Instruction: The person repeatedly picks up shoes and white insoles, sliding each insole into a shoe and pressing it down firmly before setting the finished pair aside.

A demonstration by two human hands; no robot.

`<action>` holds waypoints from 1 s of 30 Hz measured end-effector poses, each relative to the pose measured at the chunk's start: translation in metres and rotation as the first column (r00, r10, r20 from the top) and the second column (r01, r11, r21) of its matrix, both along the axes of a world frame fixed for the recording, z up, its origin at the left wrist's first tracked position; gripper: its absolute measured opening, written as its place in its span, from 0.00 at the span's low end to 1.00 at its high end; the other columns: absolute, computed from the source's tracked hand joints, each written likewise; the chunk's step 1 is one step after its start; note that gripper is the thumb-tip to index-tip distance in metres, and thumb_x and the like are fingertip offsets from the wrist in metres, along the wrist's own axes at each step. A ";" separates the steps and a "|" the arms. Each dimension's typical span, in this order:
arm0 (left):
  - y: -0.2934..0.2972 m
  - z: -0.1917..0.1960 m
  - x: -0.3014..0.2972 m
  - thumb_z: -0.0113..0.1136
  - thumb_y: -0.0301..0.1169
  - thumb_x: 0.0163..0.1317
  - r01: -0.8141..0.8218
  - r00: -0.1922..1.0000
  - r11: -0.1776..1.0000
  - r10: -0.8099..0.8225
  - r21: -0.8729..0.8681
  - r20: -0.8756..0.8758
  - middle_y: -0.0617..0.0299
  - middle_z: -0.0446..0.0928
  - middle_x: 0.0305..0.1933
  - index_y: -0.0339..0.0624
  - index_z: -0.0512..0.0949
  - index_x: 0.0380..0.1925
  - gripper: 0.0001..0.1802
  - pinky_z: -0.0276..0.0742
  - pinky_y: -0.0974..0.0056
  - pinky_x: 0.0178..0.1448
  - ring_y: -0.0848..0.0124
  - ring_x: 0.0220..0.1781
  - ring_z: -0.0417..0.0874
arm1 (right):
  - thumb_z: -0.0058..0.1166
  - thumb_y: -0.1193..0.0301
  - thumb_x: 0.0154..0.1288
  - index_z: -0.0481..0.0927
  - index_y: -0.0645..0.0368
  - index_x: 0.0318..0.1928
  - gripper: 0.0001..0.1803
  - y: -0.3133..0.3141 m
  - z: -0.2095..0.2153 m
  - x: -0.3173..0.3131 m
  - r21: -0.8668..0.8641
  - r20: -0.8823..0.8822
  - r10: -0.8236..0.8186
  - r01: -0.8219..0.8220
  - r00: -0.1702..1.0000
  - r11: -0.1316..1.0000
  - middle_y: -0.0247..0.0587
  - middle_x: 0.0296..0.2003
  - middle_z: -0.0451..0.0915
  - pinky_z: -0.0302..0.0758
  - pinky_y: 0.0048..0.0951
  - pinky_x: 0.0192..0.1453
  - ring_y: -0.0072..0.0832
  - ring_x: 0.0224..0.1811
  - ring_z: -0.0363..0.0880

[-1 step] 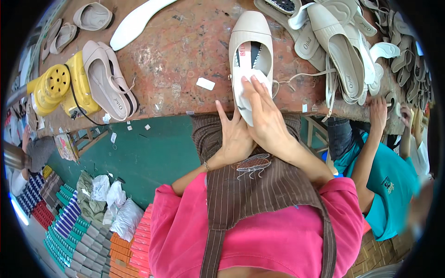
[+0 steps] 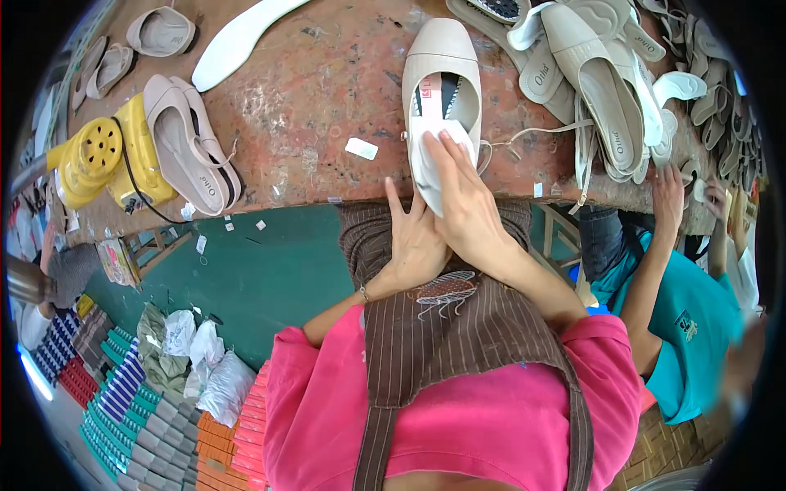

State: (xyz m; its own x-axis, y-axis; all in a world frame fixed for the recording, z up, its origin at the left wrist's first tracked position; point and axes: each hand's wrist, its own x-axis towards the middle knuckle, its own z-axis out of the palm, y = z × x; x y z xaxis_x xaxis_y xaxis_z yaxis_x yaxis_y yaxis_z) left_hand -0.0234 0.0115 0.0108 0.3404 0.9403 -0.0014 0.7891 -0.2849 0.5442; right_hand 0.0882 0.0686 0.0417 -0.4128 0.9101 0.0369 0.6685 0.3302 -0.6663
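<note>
A beige closed-toe shoe [image 2: 442,57] lies at the table's front edge, toe pointing away. In its opening are dark lining, a pale strip with red print, and a white insole [image 2: 426,139] reaching back to the heel. My right hand [image 2: 468,209] presses its extended fingers together on the insole; its thumb is hidden. My left hand [image 2: 415,245] holds the heel end from below and the left, with two digits showing and the rest hidden by the shoe and the right hand.
Beige shoes [image 2: 184,147] and a yellow tool [image 2: 102,159] stand at left. A long white insole [image 2: 246,41] and a small white tag [image 2: 361,148] lie on the table [image 2: 311,106]. More shoes [image 2: 602,98] pile up at right, where a co-worker's hand [image 2: 668,196] rests nearby.
My right hand's fingers have slid slightly left and toward the toe on the insole. My left hand still supports the heel.
</note>
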 end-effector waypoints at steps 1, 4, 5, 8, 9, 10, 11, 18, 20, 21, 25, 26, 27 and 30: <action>0.000 -0.005 -0.001 0.65 0.38 0.53 0.011 1.000 1.000 -0.011 -0.005 0.001 0.46 0.72 0.61 0.39 0.77 0.56 0.29 0.47 0.29 0.73 0.45 0.72 0.62 | 0.49 0.83 0.56 0.55 0.76 0.68 0.38 0.004 -0.009 -0.005 0.017 0.058 0.026 -0.027 0.998 1.000 0.68 0.62 0.68 0.59 0.51 0.75 0.57 0.72 0.59; -0.003 -0.011 -0.006 0.64 0.36 0.56 0.108 0.988 0.994 -0.106 0.016 -0.113 0.47 0.70 0.65 0.40 0.75 0.59 0.30 0.49 0.31 0.73 0.45 0.71 0.62 | 0.48 0.81 0.58 0.57 0.78 0.68 0.36 0.048 -0.037 -0.023 0.255 0.219 -0.096 0.038 0.971 0.966 0.69 0.63 0.66 0.57 0.50 0.76 0.58 0.74 0.56; -0.002 -0.010 -0.002 0.62 0.36 0.57 0.076 0.989 0.997 -0.077 -0.013 -0.129 0.47 0.69 0.66 0.40 0.73 0.61 0.30 0.49 0.32 0.73 0.46 0.71 0.62 | 0.48 0.81 0.58 0.57 0.78 0.68 0.36 0.062 -0.035 -0.026 0.256 0.222 -0.097 0.039 0.970 0.966 0.69 0.63 0.66 0.57 0.50 0.76 0.58 0.74 0.56; -0.001 -0.010 0.002 0.63 0.34 0.56 0.029 0.988 1.000 -0.030 -0.010 -0.153 0.48 0.69 0.66 0.39 0.72 0.62 0.32 0.52 0.37 0.74 0.46 0.71 0.63 | 0.47 0.79 0.59 0.57 0.83 0.66 0.35 0.078 -0.022 -0.030 -0.079 0.277 -0.015 0.039 0.961 0.996 0.73 0.65 0.62 0.55 0.52 0.77 0.63 0.74 0.52; -0.004 -0.011 0.002 0.63 0.33 0.55 0.028 0.993 1.000 -0.028 0.002 -0.112 0.48 0.69 0.66 0.38 0.72 0.62 0.32 0.54 0.38 0.73 0.46 0.71 0.63 | 0.47 0.78 0.59 0.58 0.84 0.65 0.34 0.058 -0.021 -0.031 0.096 0.332 -0.084 0.055 0.940 0.994 0.75 0.64 0.62 0.56 0.52 0.76 0.65 0.73 0.54; -0.003 -0.012 0.001 0.64 0.32 0.55 0.020 0.997 1.000 -0.019 0.018 -0.074 0.48 0.69 0.65 0.36 0.73 0.61 0.31 0.55 0.38 0.72 0.47 0.71 0.63 | 0.47 0.77 0.60 0.59 0.86 0.63 0.33 0.043 -0.022 -0.031 0.273 0.368 -0.156 0.054 0.917 0.960 0.78 0.63 0.62 0.57 0.53 0.75 0.67 0.71 0.56; -0.004 -0.011 0.001 0.65 0.31 0.54 0.028 0.999 0.999 -0.027 0.032 -0.039 0.48 0.70 0.64 0.35 0.74 0.59 0.30 0.57 0.40 0.71 0.47 0.70 0.64 | 0.48 0.77 0.58 0.60 0.88 0.62 0.33 0.030 -0.024 -0.031 0.266 0.475 -0.100 -0.035 0.874 0.963 0.80 0.60 0.64 0.62 0.55 0.71 0.69 0.66 0.62; 0.004 -0.006 0.007 0.65 0.31 0.54 -0.041 0.998 0.999 0.042 0.029 -0.049 0.48 0.74 0.59 0.35 0.76 0.55 0.27 0.58 0.40 0.71 0.48 0.69 0.66 | 0.45 0.79 0.58 0.71 0.78 0.48 0.18 0.085 -0.036 -0.031 0.259 0.353 -0.181 0.090 0.918 0.962 0.70 0.46 0.73 0.71 0.46 0.57 0.56 0.52 0.72; 0.000 -0.017 0.004 0.64 0.30 0.54 -0.022 1.000 0.997 0.022 0.074 -0.007 0.48 0.72 0.63 0.37 0.75 0.58 0.28 0.58 0.41 0.72 0.47 0.70 0.65 | 0.45 0.79 0.57 0.72 0.77 0.48 0.18 0.047 -0.036 -0.034 0.546 0.486 -0.291 -0.026 0.824 0.837 0.69 0.46 0.73 0.71 0.45 0.57 0.54 0.51 0.73; 0.000 -0.015 0.004 0.64 0.29 0.54 -0.029 1.000 0.998 0.028 0.064 0.011 0.47 0.72 0.63 0.37 0.74 0.59 0.29 0.58 0.41 0.72 0.47 0.69 0.66 | 0.45 0.78 0.59 0.69 0.81 0.53 0.22 0.028 -0.041 -0.033 0.434 0.465 -0.183 -0.044 0.866 0.900 0.74 0.52 0.70 0.67 0.49 0.64 0.60 0.58 0.70; 0.011 -0.001 0.006 0.57 0.32 0.61 -0.040 0.996 0.999 0.043 0.032 -0.079 0.47 0.71 0.64 0.32 0.74 0.57 0.25 0.58 0.42 0.72 0.49 0.70 0.64 | 0.46 0.76 0.61 0.62 0.86 0.60 0.30 0.102 -0.019 -0.031 -0.146 0.458 0.050 0.020 0.888 0.989 0.78 0.63 0.61 0.55 0.57 0.74 0.65 0.69 0.58; 0.011 -0.003 0.005 0.57 0.32 0.61 -0.036 0.996 0.999 0.039 0.038 -0.079 0.47 0.71 0.64 0.32 0.74 0.57 0.25 0.58 0.42 0.72 0.49 0.70 0.64 | 0.46 0.76 0.61 0.62 0.86 0.60 0.30 0.095 -0.023 -0.035 -0.141 0.458 0.044 0.024 0.888 0.990 0.78 0.63 0.61 0.55 0.57 0.74 0.65 0.69 0.58; 0.007 -0.006 0.004 0.57 0.32 0.61 -0.008 0.996 1.000 0.007 -0.008 -0.085 0.47 0.71 0.64 0.32 0.74 0.57 0.24 0.58 0.41 0.72 0.49 0.70 0.64 | 0.48 0.76 0.60 0.65 0.84 0.57 0.27 0.079 -0.032 -0.037 0.148 0.491 -0.095 0.025 0.866 0.989 0.76 0.60 0.65 0.58 0.53 0.73 0.60 0.68 0.62; 0.011 -0.012 0.005 0.63 0.31 0.57 0.027 0.998 0.999 -0.024 0.044 -0.065 0.45 0.69 0.65 0.31 0.71 0.61 0.31 0.62 0.42 0.67 0.47 0.69 0.65 | 0.53 0.74 0.56 0.77 0.76 0.45 0.18 0.087 -0.049 -0.036 0.606 0.420 -0.356 0.034 0.835 0.794 0.66 0.49 0.78 0.72 0.43 0.62 0.47 0.58 0.76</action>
State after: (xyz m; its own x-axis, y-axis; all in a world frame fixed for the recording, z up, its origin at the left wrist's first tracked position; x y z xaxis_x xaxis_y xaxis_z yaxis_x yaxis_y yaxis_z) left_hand -0.0186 0.0229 -0.0015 0.3648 0.9309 0.0182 0.8141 -0.3284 0.4789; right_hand 0.0519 0.1556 -0.0072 -0.3340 0.8518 0.4036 0.9354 0.3523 0.0306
